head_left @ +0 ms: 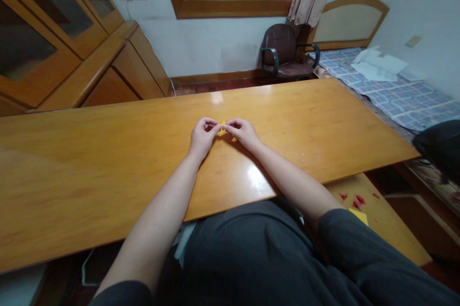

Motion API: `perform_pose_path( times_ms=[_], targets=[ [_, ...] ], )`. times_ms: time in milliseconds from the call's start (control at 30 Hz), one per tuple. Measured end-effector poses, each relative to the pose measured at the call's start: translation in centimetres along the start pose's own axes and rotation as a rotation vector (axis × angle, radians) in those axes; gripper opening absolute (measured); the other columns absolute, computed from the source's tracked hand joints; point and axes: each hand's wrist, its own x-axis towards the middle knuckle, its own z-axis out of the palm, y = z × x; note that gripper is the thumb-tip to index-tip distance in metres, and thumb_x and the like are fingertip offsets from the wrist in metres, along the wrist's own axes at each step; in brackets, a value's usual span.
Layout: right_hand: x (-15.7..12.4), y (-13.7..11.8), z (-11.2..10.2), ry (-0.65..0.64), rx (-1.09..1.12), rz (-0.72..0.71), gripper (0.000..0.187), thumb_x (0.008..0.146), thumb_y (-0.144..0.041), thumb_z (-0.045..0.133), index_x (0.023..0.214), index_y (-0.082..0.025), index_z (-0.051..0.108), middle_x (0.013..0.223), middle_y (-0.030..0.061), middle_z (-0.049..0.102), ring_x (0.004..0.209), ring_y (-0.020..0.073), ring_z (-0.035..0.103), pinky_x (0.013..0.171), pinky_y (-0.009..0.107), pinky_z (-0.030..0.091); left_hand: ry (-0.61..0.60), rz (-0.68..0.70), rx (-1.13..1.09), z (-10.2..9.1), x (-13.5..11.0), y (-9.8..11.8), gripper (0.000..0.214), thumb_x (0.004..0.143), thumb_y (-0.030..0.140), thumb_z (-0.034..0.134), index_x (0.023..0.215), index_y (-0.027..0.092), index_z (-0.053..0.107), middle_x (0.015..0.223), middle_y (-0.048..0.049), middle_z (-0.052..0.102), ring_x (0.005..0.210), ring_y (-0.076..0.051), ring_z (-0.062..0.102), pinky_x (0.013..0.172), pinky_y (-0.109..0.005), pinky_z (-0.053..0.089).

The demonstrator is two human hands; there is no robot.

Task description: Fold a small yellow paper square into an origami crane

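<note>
A small folded piece of yellow paper [222,130] lies just above the wooden table [108,162], pinched from both sides. My left hand [201,136] grips its left end with thumb and fingertips closed. My right hand [243,131] pinches the right end the same way. Both hands rest near the middle of the table, and most of the paper is hidden between the fingers.
A low wooden surface [381,220] at the lower right carries small red paper pieces [357,199] and a yellow sheet [358,215]. A dark office chair [285,52] stands under the window. A bed [395,90] runs along the right, wooden cabinets [72,42] along the left.
</note>
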Motion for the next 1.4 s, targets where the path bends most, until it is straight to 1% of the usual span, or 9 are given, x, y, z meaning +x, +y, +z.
perform_pose_path(
  times_ms=[233,467,733,933,1100,1267,1400],
  targets=[
    [0.0,-0.1,-0.1,-0.019,0.014,0.02,0.042,0.068,-0.056,0.077,0.078,-0.016,0.067,0.068,0.0004,0.065,0.06,0.011,0.054,0.056,0.022,0.042,-0.009,0.004,0.008,0.0,0.0,0.0,0.029,0.069,0.038,0.077,0.083,0.019,0.059,0.076,0.0003,0.065,0.073,-0.014,0.063,0.07,-0.026,0.049],
    [0.0,-0.1,-0.1,-0.023,0.044,0.022,0.04,0.068,-0.053,0.077,0.078,-0.016,0.066,0.068,-0.0003,0.063,0.059,0.0104,0.052,0.056,0.022,0.041,0.008,0.048,0.061,0.0,-0.2,-0.1,0.027,0.073,0.038,0.076,0.086,0.019,0.062,0.083,-0.0016,0.066,0.077,-0.014,0.063,0.074,-0.026,0.05],
    [0.0,-0.3,-0.1,-0.015,0.024,0.024,0.037,0.069,-0.051,0.075,0.077,-0.016,0.066,0.07,0.0002,0.065,0.062,0.0113,0.055,0.06,0.023,0.045,-0.032,0.037,0.07,0.0,0.0,-0.4,0.029,0.073,0.041,0.076,0.09,0.018,0.07,0.09,-0.0053,0.072,0.083,-0.017,0.066,0.08,-0.029,0.052],
    [0.0,-0.3,-0.1,-0.008,0.05,0.018,0.033,0.071,-0.047,0.075,0.079,-0.016,0.067,0.072,0.0005,0.066,0.062,0.0111,0.057,0.061,0.023,0.045,-0.085,0.044,0.142,-0.4,0.1,-1.0,0.024,0.078,0.042,0.073,0.085,0.019,0.075,0.083,-0.0045,0.074,0.077,-0.018,0.067,0.078,-0.028,0.052],
    [0.0,-0.4,-0.2,-0.022,0.062,0.024,0.033,0.071,-0.047,0.075,0.079,-0.016,0.067,0.074,0.0012,0.067,0.064,0.0116,0.057,0.062,0.024,0.046,-0.106,0.002,0.092,-0.3,0.0,-0.8,0.028,0.078,0.045,0.073,0.084,0.018,0.075,0.08,-0.0046,0.073,0.074,-0.017,0.066,0.075,-0.028,0.052],
    [-0.1,-0.7,-0.4,-0.035,0.066,0.001,0.032,0.079,-0.048,0.068,0.081,-0.016,0.069,0.077,0.0013,0.068,0.065,0.0109,0.057,0.065,0.024,0.046,-0.078,-0.044,0.001,-0.4,-0.1,-0.1,0.03,0.075,0.046,0.076,0.082,0.017,0.074,0.077,-0.0041,0.072,0.071,-0.016,0.064,0.073,-0.028,0.053],
    [-0.2,-0.9,-0.4,-0.043,0.084,0.005,0.031,0.08,-0.047,0.067,0.084,-0.016,0.069,0.078,0.0013,0.068,0.065,0.0108,0.057,0.066,0.024,0.047,-0.08,-0.05,-0.029,-0.4,0.1,-0.4,0.03,0.075,0.045,0.076,0.082,0.016,0.074,0.076,-0.0036,0.071,0.07,-0.015,0.063,0.072,-0.027,0.051]
  ],
)
